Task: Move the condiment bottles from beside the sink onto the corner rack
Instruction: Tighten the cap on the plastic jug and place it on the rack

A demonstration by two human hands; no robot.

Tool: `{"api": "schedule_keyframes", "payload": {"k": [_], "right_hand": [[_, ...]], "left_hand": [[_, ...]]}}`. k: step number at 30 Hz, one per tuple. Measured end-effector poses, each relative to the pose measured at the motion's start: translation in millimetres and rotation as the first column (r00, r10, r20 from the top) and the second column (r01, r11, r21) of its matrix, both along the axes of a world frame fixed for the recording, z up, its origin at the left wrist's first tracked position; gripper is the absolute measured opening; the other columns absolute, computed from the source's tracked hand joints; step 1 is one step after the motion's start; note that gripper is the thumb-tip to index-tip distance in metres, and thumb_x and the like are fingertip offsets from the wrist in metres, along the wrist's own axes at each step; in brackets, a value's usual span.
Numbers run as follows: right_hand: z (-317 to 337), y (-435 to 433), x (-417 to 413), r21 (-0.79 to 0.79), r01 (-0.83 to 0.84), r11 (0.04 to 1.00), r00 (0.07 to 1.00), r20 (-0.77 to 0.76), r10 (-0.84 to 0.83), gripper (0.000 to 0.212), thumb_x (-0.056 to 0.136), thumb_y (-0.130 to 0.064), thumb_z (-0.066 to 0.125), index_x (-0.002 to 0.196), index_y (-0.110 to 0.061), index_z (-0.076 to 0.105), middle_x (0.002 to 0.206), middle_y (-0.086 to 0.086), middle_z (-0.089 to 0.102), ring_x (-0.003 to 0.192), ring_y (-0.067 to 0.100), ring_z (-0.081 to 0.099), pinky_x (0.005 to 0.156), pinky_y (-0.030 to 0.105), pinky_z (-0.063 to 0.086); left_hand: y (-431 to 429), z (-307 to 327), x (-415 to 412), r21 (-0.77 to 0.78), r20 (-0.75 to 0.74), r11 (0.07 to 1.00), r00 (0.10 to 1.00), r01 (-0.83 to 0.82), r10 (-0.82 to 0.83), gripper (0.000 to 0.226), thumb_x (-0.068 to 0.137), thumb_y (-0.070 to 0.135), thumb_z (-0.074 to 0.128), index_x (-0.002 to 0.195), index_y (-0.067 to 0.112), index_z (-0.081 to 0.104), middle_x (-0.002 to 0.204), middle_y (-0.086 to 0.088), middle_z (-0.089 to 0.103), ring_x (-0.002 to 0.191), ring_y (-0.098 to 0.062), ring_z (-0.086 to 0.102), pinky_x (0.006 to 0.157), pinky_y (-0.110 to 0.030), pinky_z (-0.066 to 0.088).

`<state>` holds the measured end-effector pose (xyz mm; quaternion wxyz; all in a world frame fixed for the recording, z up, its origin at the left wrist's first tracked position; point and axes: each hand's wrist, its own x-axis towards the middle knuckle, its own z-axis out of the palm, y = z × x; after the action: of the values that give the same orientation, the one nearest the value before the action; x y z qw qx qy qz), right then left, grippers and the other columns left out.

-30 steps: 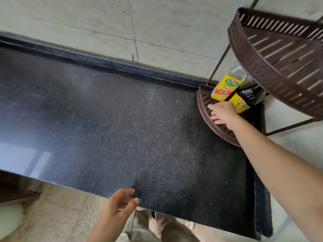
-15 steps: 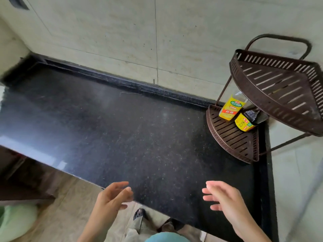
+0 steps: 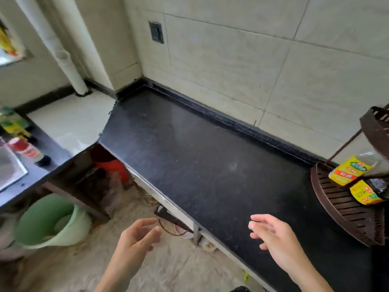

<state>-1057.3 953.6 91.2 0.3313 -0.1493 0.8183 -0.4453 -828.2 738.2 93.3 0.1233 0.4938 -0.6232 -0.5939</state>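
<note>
Home kitchen, black countertop (image 3: 210,175), sink (image 3: 9,171), tiled wall (image 3: 263,66)

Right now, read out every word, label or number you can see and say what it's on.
Nothing reads clearly.
Yellow-label bottle on the rack: green oval and red band, characters too blurred.
Dark bottle beside it: yellow label, print too blurred.
Red-label bottle by the sink: too blurred.
Green-and-yellow bottle behind it: too blurred.

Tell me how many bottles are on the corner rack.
2, both yellow-labelled, on the lower shelf: a clear bottle at the back, a dark bottle just in front. The picture's edge cuts the shelf off, so more may be hidden.
</note>
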Motion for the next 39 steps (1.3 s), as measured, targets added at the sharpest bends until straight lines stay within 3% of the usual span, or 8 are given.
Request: {"api": "schedule_keyframes", "payload": {"k": [7,13,20,25,28,34,37,39], "right_hand": [[0,-101,86,0.005,-0.356,0.935,0.934,0.035,0.355,0.013,0.089,-0.028,0.066,0.102,-0.029,0.067,0.090,-0.007,0.074,0.077,0.002,0.069,0.066,0.023,0.051],[3,-194,138,0.025,-0.607,0.794,0.794,0.001,0.608,0.015,0.088,-0.033,0.066,0.103,-0.032,0.067,0.086,-0.007,0.073,0.083,0.005,0.068,0.074,0.027,0.053],[-3,-331,205,-0.011,-0.792,0.611,0.610,0.025,0.792,0.013,0.089,-0.027,0.066,0.102,-0.029,0.066,0.087,-0.003,0.075,0.080,0.008,0.070,0.064,0.028,0.054],[-3,-449,255,-0.048,-0.865,0.499,0.499,0.003,0.866,0.011,0.088,-0.022,0.068,0.099,-0.025,0.069,0.081,-0.002,0.075,0.078,0.011,0.071,0.063,0.029,0.053],[4,-513,296,-0.070,-0.911,0.407,0.410,-0.028,0.912,0.010,0.088,-0.021,0.068,0.098,-0.023,0.070,0.080,-0.002,0.075,0.078,0.013,0.072,0.061,0.030,0.053],[20,-597,389,-0.093,-0.975,0.201,0.205,-0.029,0.978,0.010,0.090,-0.029,0.065,0.099,-0.029,0.067,0.088,-0.007,0.075,0.078,0.004,0.071,0.063,0.024,0.055],[15,-627,437,-0.092,-0.980,0.177,0.179,-0.013,0.984,0.011,0.090,-0.028,0.065,0.101,-0.028,0.067,0.090,-0.006,0.075,0.076,0.005,0.072,0.065,0.025,0.056],[10,-644,469,-0.102,-0.977,0.189,0.190,-0.005,0.982,0.011,0.090,-0.028,0.066,0.101,-0.028,0.067,0.089,-0.007,0.075,0.077,0.006,0.072,0.066,0.027,0.056]], "left_hand": [[-26,-4,165,-0.004,0.008,0.900,0.900,-0.436,0.436,0.014,0.089,0.009,0.064,0.102,0.006,0.065,0.086,-0.016,0.073,0.077,-0.031,0.068,0.067,-0.036,0.049],[-20,-12,238,0.029,0.003,0.778,0.779,-0.627,0.627,0.010,0.089,0.011,0.063,0.099,0.013,0.065,0.087,-0.012,0.074,0.080,-0.027,0.069,0.068,-0.036,0.050],[-66,-16,305,0.164,-0.076,0.483,0.477,-0.860,0.875,0.010,0.092,0.010,0.059,0.098,0.010,0.067,0.079,-0.014,0.075,0.074,-0.030,0.068,0.067,-0.036,0.052],[-130,-5,321,0.204,-0.125,0.384,0.365,-0.901,0.923,0.010,0.092,0.008,0.058,0.100,0.007,0.064,0.083,-0.017,0.072,0.076,-0.031,0.066,0.054,-0.028,0.054],[-157,4,347,0.131,-0.139,0.324,0.306,-0.937,0.942,0.010,0.090,0.007,0.061,0.097,0.011,0.065,0.083,-0.014,0.074,0.077,-0.029,0.067,0.063,-0.032,0.052],[-164,-2,426,0.073,-0.097,0.046,0.038,-0.996,0.995,0.009,0.090,0.001,0.059,0.094,0.008,0.064,0.068,-0.006,0.072,0.068,-0.027,0.063,0.057,-0.030,0.049],[-185,-13,461,0.091,-0.064,0.040,0.034,-0.995,0.997,0.009,0.089,-0.002,0.060,0.095,0.004,0.063,0.064,-0.005,0.070,0.064,-0.024,0.060,0.044,-0.020,0.047],[-209,-16,488,0.096,-0.037,0.087,0.084,-0.992,0.996,0.014,0.086,0.006,0.068,0.099,0.005,0.064,0.075,-0.011,0.070,0.067,-0.023,0.062,0.050,-0.022,0.048]]}}
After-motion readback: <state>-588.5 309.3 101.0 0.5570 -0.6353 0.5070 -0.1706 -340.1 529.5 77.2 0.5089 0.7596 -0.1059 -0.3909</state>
